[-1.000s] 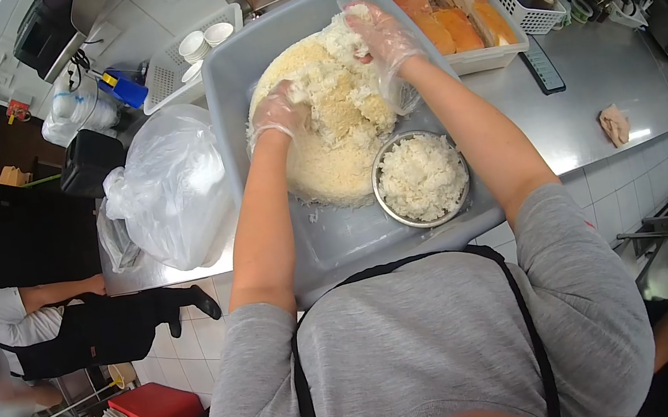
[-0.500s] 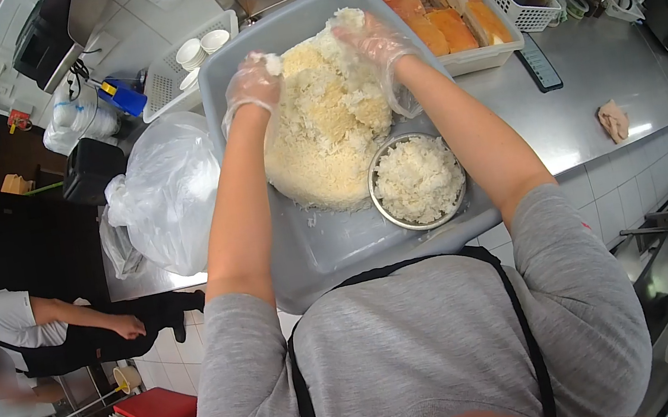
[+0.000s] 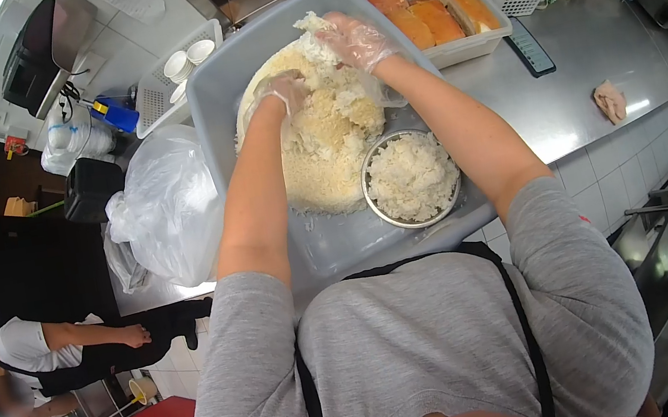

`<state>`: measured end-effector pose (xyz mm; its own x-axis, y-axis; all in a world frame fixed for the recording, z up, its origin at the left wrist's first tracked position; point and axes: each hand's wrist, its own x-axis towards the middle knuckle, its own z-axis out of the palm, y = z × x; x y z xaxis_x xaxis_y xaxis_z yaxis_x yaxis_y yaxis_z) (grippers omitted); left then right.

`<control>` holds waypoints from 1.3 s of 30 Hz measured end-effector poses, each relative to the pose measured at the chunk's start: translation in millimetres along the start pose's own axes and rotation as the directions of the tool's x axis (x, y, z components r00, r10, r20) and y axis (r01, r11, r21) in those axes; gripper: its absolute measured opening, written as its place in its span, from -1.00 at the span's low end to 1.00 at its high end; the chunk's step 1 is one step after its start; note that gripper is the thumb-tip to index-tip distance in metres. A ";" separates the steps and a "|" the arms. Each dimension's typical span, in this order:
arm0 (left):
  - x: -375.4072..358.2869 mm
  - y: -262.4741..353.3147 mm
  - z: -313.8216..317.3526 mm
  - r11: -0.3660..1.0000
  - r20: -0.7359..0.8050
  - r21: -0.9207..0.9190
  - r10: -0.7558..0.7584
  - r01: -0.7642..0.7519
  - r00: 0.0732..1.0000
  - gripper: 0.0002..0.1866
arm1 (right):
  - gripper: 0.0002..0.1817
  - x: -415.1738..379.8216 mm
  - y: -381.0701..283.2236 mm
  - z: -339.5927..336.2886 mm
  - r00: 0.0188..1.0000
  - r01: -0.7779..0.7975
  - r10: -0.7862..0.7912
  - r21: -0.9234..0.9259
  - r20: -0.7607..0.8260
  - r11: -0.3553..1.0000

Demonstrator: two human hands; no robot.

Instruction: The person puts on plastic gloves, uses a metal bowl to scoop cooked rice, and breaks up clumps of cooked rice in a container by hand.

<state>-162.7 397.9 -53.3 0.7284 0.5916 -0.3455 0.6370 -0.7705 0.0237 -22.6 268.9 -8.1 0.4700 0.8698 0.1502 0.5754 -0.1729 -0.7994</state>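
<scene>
A big heap of white and pale-yellow grains [image 3: 320, 176] that looks like rice lies in a deep grey tub [image 3: 327, 249]. My left hand [image 3: 281, 94], in a clear plastic glove, is down in the heap's left side, and its fingertips are hidden. Gloved the same way, my right hand [image 3: 357, 39] is at the far right of the heap, its fingers curled on a clump of white rice [image 3: 314, 26]. A round metal bowl [image 3: 392, 218] filled with white cooked rice [image 3: 412, 177] sits in the tub's near right corner.
Behind the tub on the right, a white bin [image 3: 470, 47] holds orange-and-pale fillet-like slabs [image 3: 435, 20]. On the steel counter [image 3: 570, 101] lie a phone [image 3: 531, 46] and a crumpled cloth [image 3: 610, 102]. A clear plastic bag [image 3: 167, 204] sits left. A person [image 3: 66, 338] stands farther left.
My left hand has moved right and slightly nearer, from the heap's far left edge into the grains. My right hand has shifted slightly left with the white clump.
</scene>
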 end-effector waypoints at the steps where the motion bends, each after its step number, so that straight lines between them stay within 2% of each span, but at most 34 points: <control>1: -1.3 -2.1 8.4 0.997 -0.140 -0.077 0.007 -0.017 0.990 -0.44 | -0.48 -3.4 -2.9 -2.6 0.989 -0.117 0.095 0.199 0.116 0.973; 2: -1.2 -5.3 13.9 0.997 -0.138 -0.078 0.006 -0.017 0.990 -0.44 | -0.48 -2.9 -1.0 -2.1 0.988 -0.119 0.096 0.199 0.119 0.973; 4: -25.4 0.5 4.6 0.964 -0.271 -0.250 -0.163 0.094 0.949 -0.45 | -0.39 2.3 6.3 -0.6 0.997 0.034 -0.032 -0.031 0.074 0.999; 5: -36.4 1.8 -2.3 0.963 -0.273 -0.252 -0.166 0.096 0.947 -0.45 | -0.39 1.9 8.6 1.2 0.996 0.038 -0.036 -0.032 0.076 0.999; 7: -53.2 -3.5 -11.0 0.885 -0.291 -0.401 -0.368 0.236 0.883 -0.39 | -0.28 -4.2 6.3 2.2 0.994 0.109 -0.101 -0.401 0.041 0.910; 8: -48.2 -17.0 -4.6 0.882 -0.290 -0.406 -0.374 0.240 0.881 -0.39 | -0.28 -6.5 6.0 -0.1 0.993 0.114 -0.104 -0.402 0.047 0.908; 10: -37.0 -39.9 5.6 0.800 -0.383 -0.596 -0.358 0.068 0.851 -0.27 | -0.10 -16.1 -9.7 -14.9 0.914 0.166 0.131 -0.649 0.384 0.743; 11: -39.9 -42.6 5.3 0.798 -0.382 -0.599 -0.363 0.071 0.850 -0.27 | -0.10 -22.1 -18.0 -19.4 0.912 0.171 0.129 -0.648 0.388 0.742; 13: -79.1 -18.8 -30.2 0.873 -0.196 -0.415 -0.362 0.257 0.911 -0.23 | -0.04 -37.4 -30.5 -22.7 0.687 0.111 0.467 -0.716 0.557 0.690; 14: -85.9 -11.4 -40.2 0.873 -0.194 -0.413 -0.364 0.261 0.911 -0.23 | -0.04 -44.9 -30.3 -17.8 0.685 0.112 0.466 -0.713 0.560 0.693; 15: -90.9 -4.1 -47.6 0.964 -0.113 -0.149 -0.240 0.222 0.964 -0.17 | -0.03 -52.2 -26.8 -9.6 0.719 0.135 0.434 -0.722 0.543 0.678; 16: -94.7 4.1 -53.6 0.984 0.002 0.117 -0.134 0.132 0.991 -0.10 | -0.02 -55.6 -19.8 0.1 0.752 0.157 0.400 -0.733 0.523 0.662; 17: -105.3 15.3 -55.0 0.984 0.002 0.118 -0.134 0.133 0.991 -0.10 | -0.10 -49.9 3.9 22.5 0.824 0.126 0.330 -0.717 0.460 0.685; 19: -132.4 42.2 -49.3 0.951 -0.247 0.310 0.079 0.002 0.966 0.01 | -0.12 -43.7 13.8 31.7 0.860 0.142 0.266 -0.704 0.436 0.696; 20: -133.0 53.8 -47.5 0.951 -0.243 0.310 0.080 0.000 0.967 0.01 | -0.15 -43.4 18.1 34.6 0.889 0.158 0.203 -0.693 0.410 0.704; 21: -132.5 66.3 -45.0 0.933 -0.106 0.351 0.122 -0.077 0.987 0.05 | -0.19 -48.2 10.3 25.0 0.889 0.097 0.215 -0.624 0.405 0.775; 22: -132.8 78.0 -41.4 0.911 0.034 0.381 0.159 -0.159 0.987 0.11 | -0.19 -48.4 9.1 22.2 0.887 0.093 0.220 -0.624 0.406 0.776; 24: -119.0 84.7 -6.5 0.912 0.027 0.392 0.122 -0.123 0.992 0.17 | -0.38 -44.0 5.9 16.7 0.894 0.122 0.167 -0.585 0.415 0.802; 26: -85.7 77.7 31.0 0.947 -0.191 0.302 -0.052 0.109 0.980 0.22 | -0.36 -40.6 -6.4 6.5 0.910 0.145 0.131 -0.597 0.394 0.789; 28: -79.1 75.2 25.8 0.960 -0.197 0.265 -0.044 0.096 0.979 0.16 | -0.35 -33.3 -12.6 -5.1 0.920 0.175 0.094 -0.611 0.382 0.772; 30: -81.1 76.2 25.0 0.972 -0.184 0.216 -0.051 0.091 0.982 0.10 | -0.33 -27.1 -9.4 -16.3 0.961 0.189 -0.047 -0.522 0.274 0.832; 31: -81.0 78.3 18.5 0.974 -0.146 0.215 -0.039 0.070 0.988 -0.01 | -0.33 -29.0 -10.3 -24.1 0.961 0.220 -0.106 -0.470 0.257 0.855; 32: -81.1 79.6 13.4 0.975 -0.107 0.216 -0.026 0.048 0.994 -0.11 | -0.33 -28.3 -7.6 -25.0 0.959 0.224 -0.108 -0.471 0.261 0.853; 33: -76.6 77.0 17.9 0.975 -0.107 0.216 -0.028 0.051 0.994 -0.11 | -0.30 -26.7 -3.0 -24.1 0.968 0.193 -0.090 -0.463 0.234 0.865; 35: -68.0 70.0 32.8 0.986 -0.229 0.155 -0.021 0.057 0.973 -0.40 | -0.27 -23.7 5.9 -20.6 0.977 0.155 -0.067 -0.453 0.204 0.878; 37: -79.2 72.1 12.3 0.993 -0.214 0.104 -0.033 0.056 0.976 -0.42 | -0.21 -17.6 13.7 -20.7 0.963 0.157 -0.024 -0.486 0.270 0.860; 39: -87.3 65.7 4.2 0.997 -0.199 0.049 -0.056 0.067 0.978 -0.43 | -0.19 -16.6 17.8 -17.6 0.965 0.162 -0.037 -0.479 0.261 0.863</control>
<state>-185.6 294.6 -25.5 0.7274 0.6689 -0.1529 0.6711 -0.7400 -0.0449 -8.4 243.3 -14.6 0.2579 0.9659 0.0225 0.8932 -0.2295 -0.3866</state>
